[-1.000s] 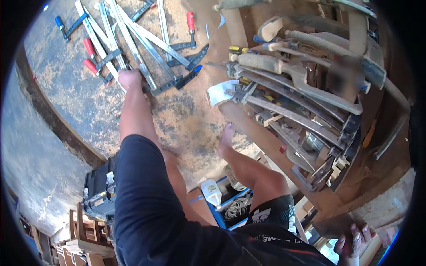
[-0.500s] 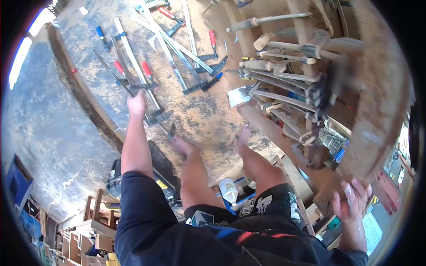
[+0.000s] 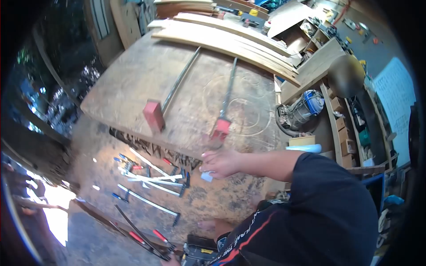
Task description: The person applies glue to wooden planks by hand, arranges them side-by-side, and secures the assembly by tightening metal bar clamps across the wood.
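At the bottom edge, my left hand (image 3: 171, 261) is closed around long dark clamp bars (image 3: 141, 228) beside red handles. My right hand (image 3: 221, 163) is stretched over to the near edge of the wooden table (image 3: 128, 88), its fingers bent and a little apart, with nothing visible between them. Just beyond its fingertips, a bar clamp with a red end (image 3: 221, 128) lies on the tabletop. A second clamp with a red block (image 3: 153, 116) lies farther left. White paper (image 3: 206, 177) shows just below my right fingers.
Several clamps (image 3: 155, 204) lie on the dusty floor left of my feet. Long boards (image 3: 226, 46) are stacked along the table's far side. A blue-topped vacuum (image 3: 310, 104) and shelves with small boxes (image 3: 346, 133) are at the right. A black case (image 3: 202, 248) sits near my legs.
The view has swung toward the tabletop. My right hand has moved from beside the table to its near edge by the red-ended clamp. My left hand still holds clamp bars.
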Available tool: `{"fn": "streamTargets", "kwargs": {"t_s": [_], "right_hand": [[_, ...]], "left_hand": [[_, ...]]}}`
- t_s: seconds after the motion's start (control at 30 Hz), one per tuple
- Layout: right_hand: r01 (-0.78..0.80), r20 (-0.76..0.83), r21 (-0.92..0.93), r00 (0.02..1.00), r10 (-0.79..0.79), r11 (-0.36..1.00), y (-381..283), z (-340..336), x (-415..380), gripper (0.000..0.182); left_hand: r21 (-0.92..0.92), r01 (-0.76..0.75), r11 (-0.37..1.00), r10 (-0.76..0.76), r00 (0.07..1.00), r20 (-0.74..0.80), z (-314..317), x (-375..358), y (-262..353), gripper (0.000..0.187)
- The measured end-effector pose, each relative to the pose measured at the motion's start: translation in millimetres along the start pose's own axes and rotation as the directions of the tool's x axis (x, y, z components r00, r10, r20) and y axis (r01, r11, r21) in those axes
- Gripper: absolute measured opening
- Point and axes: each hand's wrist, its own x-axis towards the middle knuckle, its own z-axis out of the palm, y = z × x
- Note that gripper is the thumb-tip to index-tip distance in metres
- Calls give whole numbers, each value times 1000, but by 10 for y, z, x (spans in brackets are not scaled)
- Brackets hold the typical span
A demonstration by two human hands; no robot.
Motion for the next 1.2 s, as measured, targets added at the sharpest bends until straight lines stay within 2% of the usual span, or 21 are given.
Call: {"fn": "streamTargets", "kwargs": {"t_s": [0.13,0.2,0.27,0.33,0.4,0.5,0.6,0.67,0.7,0.73,0.8,0.87,0.93,1.0,1.07,1.13,1.17,1.2], "right_hand": [[-21,-22,114,999,24,993,-28,19,-92,41],[-17,-151,250,987,56,968,-172,-116,-267,36],[-23,-115,419,990,79,908,-556,-420,-621,43],[-35,-16,637,998,59,770,-901,-818,-1087,49],[-44,51,675,999,13,736,-1031,-1123,-1581,62],[13,-16,812,1000,0,583,-1097,-1453,-2153,89],[-64,45,922,997,59,382,-1165,-2206,-2750,107],[-90,-2,904,977,215,418,-1148,-2574,-2994,117],[20,-47,992,973,224,121,-1144,-2775,-3188,104],[24,-87,985,928,363,173,-1106,-2829,-3278,83],[213,-231,972,786,573,99,-943,-2850,-3379,65],[236,-188,971,652,735,39,-665,-2935,-3501,60],[268,-170,964,593,787,6,-286,-2962,-3618,54],[349,-169,936,540,825,-37,0,-3037,-3680,49],[413,-107,905,451,886,-101,352,-3124,-3653,46],[544,-89,830,343,935,-121,811,-3211,-3613,46],[565,-53,815,298,953,-131,1032,-3331,-3612,46],[590,-15,796,244,970,-136,1213,-3439,-3640,46]], "left_hand": [[-50,-60,997,54,993,-109,-207,-969,925,68],[-60,-108,992,99,984,-145,-186,-1466,1329,67],[-74,-166,983,151,973,-177,-49,-1969,1723,67],[-92,-216,972,195,962,-192,140,-2535,2058,67],[-110,-269,957,246,951,-189,412,-3091,2381,67],[-143,-349,926,329,933,-147,831,-3832,2809,67],[-194,-430,882,434,900,-23,1212,-4349,3226,68],[-213,-499,840,525,847,86,1476,-4548,3564,69],[-187,-614,767,641,746,179,1587,-4541,3779,77],[-14,-660,751,652,738,171,1733,-4518,3873,77],[5,-757,653,739,639,215,2044,-4559,4204,69],[-156,-838,523,843,481,240,2377,-4666,4641,64],[-187,-888,420,892,367,264,2640,-4676,5037,52],[-18,-896,443,847,413,334,2837,-4568,5302,39],[-41,-880,473,815,420,398,3058,-4459,5666,33],[-62,-880,471,819,410,401,3282,-4185,5909,29],[-75,-857,510,793,435,426,3314,-4067,6096,30],[-71,-846,529,798,467,381,3294,-3969,6224,30]]}}
